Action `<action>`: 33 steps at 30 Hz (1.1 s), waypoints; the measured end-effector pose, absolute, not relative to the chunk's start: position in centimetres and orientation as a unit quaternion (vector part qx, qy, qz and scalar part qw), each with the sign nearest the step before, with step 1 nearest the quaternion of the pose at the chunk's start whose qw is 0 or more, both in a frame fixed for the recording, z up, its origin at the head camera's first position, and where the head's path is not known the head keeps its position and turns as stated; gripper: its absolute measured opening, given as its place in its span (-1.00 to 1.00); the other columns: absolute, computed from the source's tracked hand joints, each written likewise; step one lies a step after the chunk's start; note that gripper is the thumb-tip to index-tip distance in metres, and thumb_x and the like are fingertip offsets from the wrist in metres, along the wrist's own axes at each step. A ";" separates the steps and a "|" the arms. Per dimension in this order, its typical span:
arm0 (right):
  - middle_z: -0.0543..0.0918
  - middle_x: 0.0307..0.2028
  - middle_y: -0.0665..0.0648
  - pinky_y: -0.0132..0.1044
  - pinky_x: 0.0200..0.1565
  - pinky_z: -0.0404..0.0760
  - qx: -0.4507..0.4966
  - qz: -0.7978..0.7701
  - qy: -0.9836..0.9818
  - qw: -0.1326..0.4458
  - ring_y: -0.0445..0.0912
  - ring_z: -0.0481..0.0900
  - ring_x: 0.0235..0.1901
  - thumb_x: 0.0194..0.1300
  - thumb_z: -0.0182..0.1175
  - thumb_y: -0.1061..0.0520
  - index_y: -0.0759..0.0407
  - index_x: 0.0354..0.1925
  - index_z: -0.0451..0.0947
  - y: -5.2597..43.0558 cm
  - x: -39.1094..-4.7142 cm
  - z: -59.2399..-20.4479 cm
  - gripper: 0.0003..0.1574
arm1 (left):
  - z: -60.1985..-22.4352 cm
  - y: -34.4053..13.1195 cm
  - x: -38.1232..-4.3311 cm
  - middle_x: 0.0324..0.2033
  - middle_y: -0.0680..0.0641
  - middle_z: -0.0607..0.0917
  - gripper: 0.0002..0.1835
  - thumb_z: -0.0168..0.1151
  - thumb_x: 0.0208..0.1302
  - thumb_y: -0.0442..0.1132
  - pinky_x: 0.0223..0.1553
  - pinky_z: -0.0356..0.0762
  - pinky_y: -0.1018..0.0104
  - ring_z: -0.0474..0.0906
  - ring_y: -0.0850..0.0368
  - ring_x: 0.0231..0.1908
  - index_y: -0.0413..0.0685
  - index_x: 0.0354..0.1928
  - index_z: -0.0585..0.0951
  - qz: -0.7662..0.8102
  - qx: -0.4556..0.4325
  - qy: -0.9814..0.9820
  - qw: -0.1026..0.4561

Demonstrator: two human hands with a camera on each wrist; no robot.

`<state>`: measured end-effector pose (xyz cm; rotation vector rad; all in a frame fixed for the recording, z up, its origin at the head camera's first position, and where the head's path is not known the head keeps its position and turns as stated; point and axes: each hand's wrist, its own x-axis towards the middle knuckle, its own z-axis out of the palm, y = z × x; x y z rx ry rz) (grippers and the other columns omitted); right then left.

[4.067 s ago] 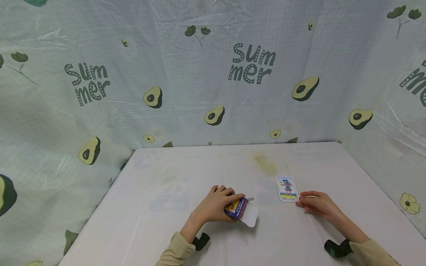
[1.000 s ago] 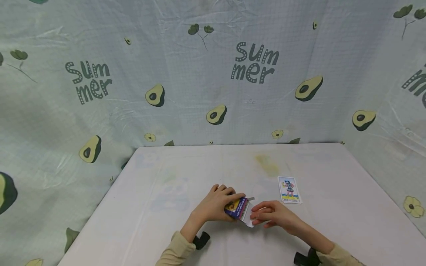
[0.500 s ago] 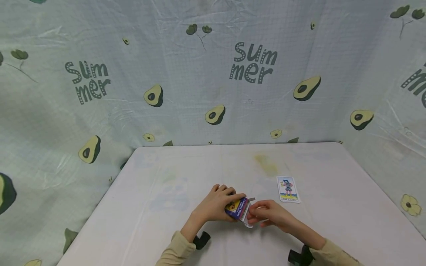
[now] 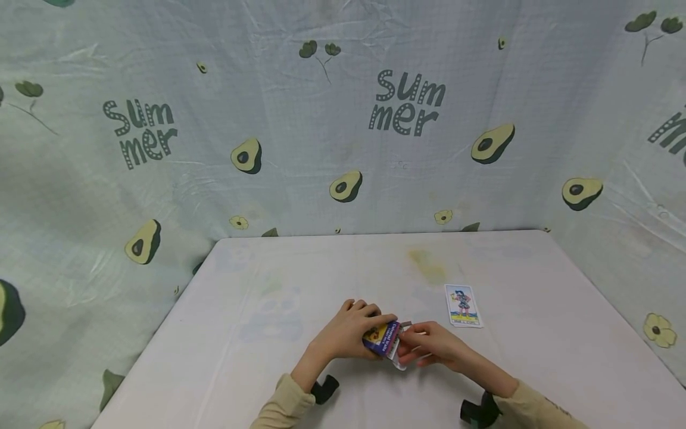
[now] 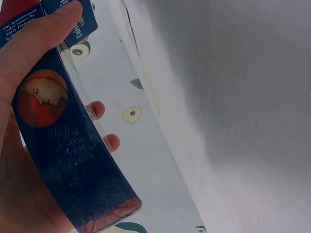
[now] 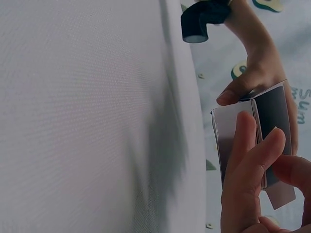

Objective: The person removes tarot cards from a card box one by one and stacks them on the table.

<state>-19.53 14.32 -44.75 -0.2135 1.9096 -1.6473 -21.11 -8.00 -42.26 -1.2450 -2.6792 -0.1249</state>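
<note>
My left hand (image 4: pixel 348 332) grips a small blue and yellow tarot card box (image 4: pixel 382 336), printed "Universal Waite", at the middle of the table's near part. In the left wrist view, the box's dark blue side (image 5: pixel 73 141) shows a round face picture. The box's end facing right is open, with a white flap (image 4: pixel 398 361) hanging out. My right hand (image 4: pixel 436 347) has its fingertips right at this opening. Its fingers (image 6: pixel 245 141) lie fairly straight over the white end and the dark flap in the right wrist view. A tarot card (image 4: pixel 463 305) lies face up beyond my right hand.
The white-covered table (image 4: pixel 241 369) has a yellowish stain toward its back. A pale curtain (image 4: pixel 300 119) with avocado prints and "summer" lettering stands behind and along both sides. Black wrist cameras (image 4: pixel 324 389) sit on both forearms.
My right hand has left the card on the table and come left to the box's open end. Over the last second its fingertips moved closer in. My left hand and the box have barely moved.
</note>
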 end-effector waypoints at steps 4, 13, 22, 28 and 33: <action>0.67 -0.45 0.00 -0.48 -0.54 0.50 -0.075 -0.618 0.720 0.308 -0.21 0.67 -0.47 0.26 0.01 -0.12 0.35 -0.12 0.48 14.2 -19.6 -44.8 -0.46 | -42.2 -8.0 -21.0 -0.14 0.16 0.50 -0.20 0.32 -0.21 0.26 -0.01 0.27 0.19 0.33 0.23 -0.18 0.40 0.19 0.33 -0.044 -0.423 -0.901 0.091; 0.67 -0.48 -0.01 -0.50 -0.56 0.49 -0.077 -0.615 0.721 0.309 -0.23 0.66 -0.50 0.27 0.00 -0.06 0.37 -0.13 0.48 14.0 -19.6 -44.9 -0.51 | -42.2 -8.0 -21.0 -0.13 0.16 0.50 -0.21 0.32 -0.20 0.26 0.00 0.27 0.18 0.34 0.23 -0.17 0.41 0.19 0.32 -0.043 -0.423 -0.901 0.086; 0.67 -0.49 -0.01 -0.50 -0.56 0.49 -0.066 -0.615 0.722 0.309 -0.23 0.65 -0.52 0.27 0.00 -0.02 0.36 -0.15 0.48 14.0 -19.4 -44.8 -0.55 | -42.3 -8.0 -20.8 -0.14 0.16 0.50 -0.20 0.33 -0.22 0.26 -0.02 0.27 0.20 0.34 0.23 -0.18 0.40 0.19 0.33 -0.044 -0.426 -0.899 0.091; 0.66 -0.48 0.01 -0.49 -0.56 0.50 -0.060 -0.618 0.721 0.308 -0.22 0.65 -0.52 0.26 0.02 -0.03 0.36 -0.13 0.46 14.0 -19.4 -44.8 -0.55 | -42.4 -8.1 -20.8 -0.16 0.17 0.51 -0.21 0.34 -0.25 0.27 -0.05 0.28 0.22 0.34 0.23 -0.21 0.38 0.16 0.37 -0.046 -0.432 -0.894 0.106; 0.66 -0.48 0.01 -0.48 -0.56 0.50 -0.066 -0.620 0.719 0.307 -0.22 0.65 -0.52 0.25 0.03 -0.04 0.34 -0.12 0.44 14.1 -19.3 -44.8 -0.54 | -42.4 -8.1 -20.8 -0.17 0.17 0.51 -0.21 0.35 -0.26 0.27 -0.07 0.27 0.23 0.34 0.24 -0.21 0.38 0.15 0.37 -0.047 -0.433 -0.894 0.107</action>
